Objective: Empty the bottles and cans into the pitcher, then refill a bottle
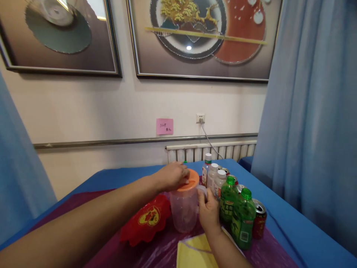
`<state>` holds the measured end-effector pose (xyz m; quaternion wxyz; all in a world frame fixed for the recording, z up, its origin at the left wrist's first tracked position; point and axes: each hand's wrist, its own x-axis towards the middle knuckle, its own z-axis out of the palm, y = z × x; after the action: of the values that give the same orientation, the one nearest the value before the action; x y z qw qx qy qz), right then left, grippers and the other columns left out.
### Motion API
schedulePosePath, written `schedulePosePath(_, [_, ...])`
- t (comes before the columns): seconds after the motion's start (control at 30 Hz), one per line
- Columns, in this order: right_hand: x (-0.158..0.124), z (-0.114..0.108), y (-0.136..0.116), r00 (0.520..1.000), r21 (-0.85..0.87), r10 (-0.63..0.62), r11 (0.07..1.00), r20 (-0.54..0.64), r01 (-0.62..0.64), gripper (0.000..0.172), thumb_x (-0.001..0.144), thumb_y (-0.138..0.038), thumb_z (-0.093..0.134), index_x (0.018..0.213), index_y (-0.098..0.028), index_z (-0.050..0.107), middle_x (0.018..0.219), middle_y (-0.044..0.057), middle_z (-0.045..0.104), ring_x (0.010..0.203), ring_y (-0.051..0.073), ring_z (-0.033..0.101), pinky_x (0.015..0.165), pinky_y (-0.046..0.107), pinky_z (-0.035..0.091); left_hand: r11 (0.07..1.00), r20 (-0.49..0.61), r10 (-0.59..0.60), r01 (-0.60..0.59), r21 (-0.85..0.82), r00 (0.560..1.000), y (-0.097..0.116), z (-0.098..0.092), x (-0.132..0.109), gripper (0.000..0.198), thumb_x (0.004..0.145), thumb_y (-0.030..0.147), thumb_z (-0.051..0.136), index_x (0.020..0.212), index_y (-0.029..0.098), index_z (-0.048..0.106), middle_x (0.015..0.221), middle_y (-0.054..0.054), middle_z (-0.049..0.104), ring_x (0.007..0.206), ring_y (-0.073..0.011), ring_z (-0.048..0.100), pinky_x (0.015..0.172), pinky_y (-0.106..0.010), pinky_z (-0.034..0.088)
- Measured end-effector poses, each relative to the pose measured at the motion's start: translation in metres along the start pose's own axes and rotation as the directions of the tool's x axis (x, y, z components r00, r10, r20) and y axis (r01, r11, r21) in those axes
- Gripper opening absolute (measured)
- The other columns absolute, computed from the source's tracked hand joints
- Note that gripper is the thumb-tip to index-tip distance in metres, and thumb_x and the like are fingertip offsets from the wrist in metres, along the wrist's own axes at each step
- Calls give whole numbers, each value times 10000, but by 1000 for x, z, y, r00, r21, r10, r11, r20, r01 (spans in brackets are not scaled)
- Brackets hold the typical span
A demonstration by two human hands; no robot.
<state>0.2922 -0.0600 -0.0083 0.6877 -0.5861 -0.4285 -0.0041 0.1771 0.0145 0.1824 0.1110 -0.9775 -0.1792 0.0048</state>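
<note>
A clear plastic pitcher [184,212] with an orange lid [192,181] stands upright on the purple sheet. My left hand [175,175] reaches over from the left, its fingers curled onto the top of the lid, which sits on the pitcher's rim. On the other side my right hand [209,212] grips the pitcher's handle [201,190], partly covering it. Left of the pitcher lies a red scalloped plastic tray [145,219] with a yellow printed motif. A yellow cloth or sheet [192,251] lies in front, beneath my right forearm.
Right of the pitcher stand green bottles [244,223], white-capped clear bottles [220,181] and several cans, one a dark red can [260,219]. Purple plastic sheeting [156,255] covers part of the blue table [117,178]. Behind are a radiator [231,150] and blue curtain [306,111].
</note>
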Motion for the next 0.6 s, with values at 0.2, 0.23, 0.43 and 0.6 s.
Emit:
schedulePosePath(0.2, [-1, 1, 0, 1000, -29, 19, 999, -17, -19, 416, 959, -574, 470, 796, -221, 616, 661, 49, 683, 570, 195, 565, 544, 276, 373, 995, -11, -43, 43, 88, 999, 5, 4, 7, 257, 951, 364, 578, 841, 169, 703, 854, -86, 730, 820, -228, 636, 791, -326, 454])
schedulePosePath(0.23, [-1, 1, 0, 1000, -33, 21, 999, -21, -21, 417, 959, -578, 468, 797, -222, 615, 664, 51, 685, 573, 197, 566, 542, 277, 370, 994, -12, -50, 51, 102, 999, 7, 6, 9, 275, 950, 375, 570, 845, 160, 706, 858, -104, 737, 829, -243, 651, 797, -340, 462])
schedulePosePath(0.43, [1, 1, -2, 1000, -14, 8, 1000, -27, -8, 404, 954, -574, 471, 780, -231, 594, 660, 49, 682, 590, 203, 586, 551, 275, 376, 982, -27, -137, 140, 130, 990, 14, 3, 22, 242, 907, 343, 570, 918, 138, 697, 924, -174, 753, 897, -315, 695, 766, -380, 497])
schedulePosePath(0.6, [0, 0, -4, 999, 4, 23, 1000, -25, -23, 410, 945, -586, 480, 758, -234, 580, 638, 40, 668, 587, 200, 583, 541, 271, 370, 978, -3, -198, 198, 72, 980, 6, -8, 20, 196, 874, 333, 583, 997, 198, 655, 891, -80, 742, 774, -227, 687, 643, -287, 476])
